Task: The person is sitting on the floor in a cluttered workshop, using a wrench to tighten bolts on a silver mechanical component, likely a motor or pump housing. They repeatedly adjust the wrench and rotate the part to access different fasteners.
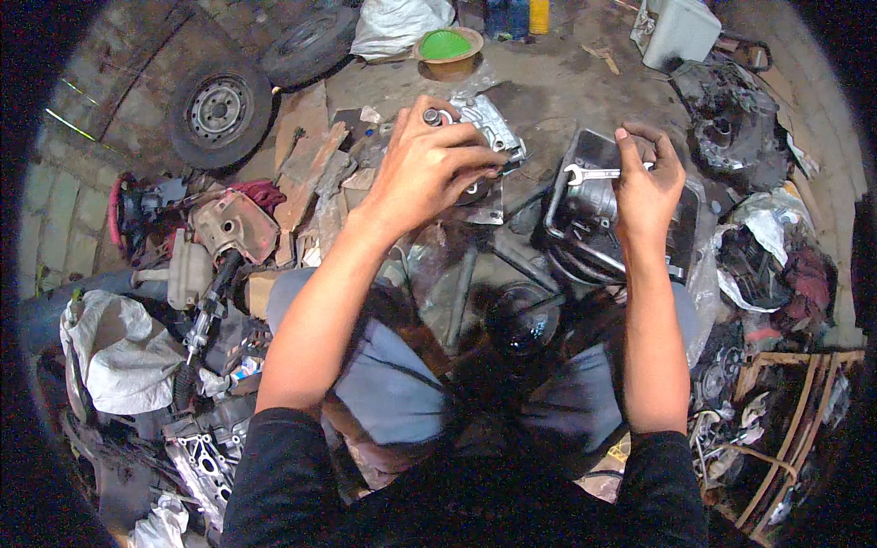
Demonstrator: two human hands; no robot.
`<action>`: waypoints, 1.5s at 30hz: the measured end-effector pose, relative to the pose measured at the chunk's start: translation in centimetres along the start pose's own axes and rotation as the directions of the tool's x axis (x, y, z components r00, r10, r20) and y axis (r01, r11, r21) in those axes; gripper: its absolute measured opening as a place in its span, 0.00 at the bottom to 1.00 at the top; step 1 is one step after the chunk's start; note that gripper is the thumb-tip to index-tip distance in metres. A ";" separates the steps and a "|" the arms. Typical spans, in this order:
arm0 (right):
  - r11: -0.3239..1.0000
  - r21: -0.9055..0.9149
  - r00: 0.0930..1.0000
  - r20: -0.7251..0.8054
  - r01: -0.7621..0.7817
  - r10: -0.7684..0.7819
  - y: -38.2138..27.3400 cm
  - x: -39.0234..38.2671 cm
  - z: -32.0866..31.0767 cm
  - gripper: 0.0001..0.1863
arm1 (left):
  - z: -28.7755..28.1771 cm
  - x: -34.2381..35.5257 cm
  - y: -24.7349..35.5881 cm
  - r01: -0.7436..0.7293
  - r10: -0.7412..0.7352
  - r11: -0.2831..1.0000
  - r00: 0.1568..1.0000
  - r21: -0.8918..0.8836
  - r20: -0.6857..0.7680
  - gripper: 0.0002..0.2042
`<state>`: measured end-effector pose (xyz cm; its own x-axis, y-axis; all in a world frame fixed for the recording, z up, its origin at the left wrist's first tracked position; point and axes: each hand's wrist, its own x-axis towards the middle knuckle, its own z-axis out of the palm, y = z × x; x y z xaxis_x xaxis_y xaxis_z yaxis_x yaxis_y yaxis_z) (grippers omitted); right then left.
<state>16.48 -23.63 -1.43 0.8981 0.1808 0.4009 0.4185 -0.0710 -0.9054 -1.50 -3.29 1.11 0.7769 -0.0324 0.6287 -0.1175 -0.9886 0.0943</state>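
Observation:
My left hand (434,160) curls over a silver cast metal part (493,128), its fingers gripping it and hiding much of it. A small steel cylinder (432,117) shows at that hand's upper fingers. My right hand (650,183) grips a steel open-ended wrench (589,174), jaw pointing left. Beneath the wrench lies a dark metal pan with a bent tube along its edge (575,219). A dark round object (521,320) sits between my knees.
Two tyres (215,114), a white sack (397,23), a green-topped bowl (446,46) and a pale plastic container (671,27) stand beyond. Car parts and a steering wheel (128,215) crowd the left. Dark castings (731,119), bagged scrap (758,256) and wooden slats (795,438) line the right.

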 end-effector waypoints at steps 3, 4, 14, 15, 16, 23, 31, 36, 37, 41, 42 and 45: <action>1.000 -0.016 1.000 -0.002 -0.006 0.006 -0.5 -0.5 -0.7 0.08 | 0.6 -0.7 -0.3 0.012 -0.009 0.999 0.999 0.053 -0.048 0.12; 0.999 -0.028 1.000 0.001 -0.022 0.023 -0.8 -0.8 -0.9 0.07 | 0.9 -0.7 0.0 0.047 -0.041 0.995 0.997 0.084 -0.068 0.12; 0.983 -0.171 0.997 -0.043 0.062 -0.070 -0.6 -2.6 -3.9 0.07 | 1.6 -0.9 0.5 0.125 -0.109 0.985 0.985 0.119 -0.133 0.09; 0.978 -0.201 0.995 -0.068 0.057 -0.071 -0.7 -2.9 -4.2 0.07 | 1.8 -0.9 0.6 0.126 -0.109 0.988 0.979 0.092 -0.171 0.08; 0.974 -0.227 0.996 -0.078 0.030 -0.049 -1.0 -3.2 -4.8 0.07 | 2.0 -0.8 0.6 0.127 -0.111 0.990 0.972 0.064 -0.209 0.08; 0.971 -0.238 0.986 -0.146 0.038 -0.074 -3.3 -5.5 -9.5 0.08 | 1.4 -0.2 0.8 0.173 -0.219 0.960 0.954 -0.220 -0.204 0.05; 0.977 -0.022 0.954 -0.220 -0.214 0.204 -3.7 -6.8 -12.5 0.11 | -0.2 -0.9 4.9 0.097 -0.100 0.995 0.874 -0.030 -0.475 0.05; 0.956 -0.265 0.986 -0.138 -0.125 0.091 4.4 -8.2 -12.7 0.07 | 4.6 -6.2 10.6 0.260 -0.362 0.828 0.925 -0.496 -0.120 0.08; 0.933 -0.163 0.944 -0.128 -0.321 0.303 5.7 -8.6 -12.4 0.07 | 6.9 -7.8 11.7 0.431 -0.482 0.713 0.874 -0.554 0.060 0.08; 0.928 -0.244 0.960 -0.069 -0.281 0.272 11.8 -10.7 -10.7 0.06 | 17.2 -15.8 13.5 0.829 -0.727 0.328 0.527 -0.452 0.439 0.10; 0.920 -0.267 0.956 -0.023 -0.288 0.293 13.7 -11.3 -10.6 0.06 | 19.6 -17.7 13.8 0.862 -0.789 0.091 0.368 -0.498 0.493 0.10; 0.908 -0.306 0.947 0.057 -0.286 0.317 16.2 -14.1 -9.5 0.05 | 24.8 -21.8 14.1 0.805 -0.757 -0.369 0.029 -0.464 0.652 0.10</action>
<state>11.92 -36.68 -20.44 0.9753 0.2041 0.0847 0.1648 -0.4161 -0.8943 -4.74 -20.18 -30.38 0.5148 0.6518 -0.5569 0.3818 0.4073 0.8297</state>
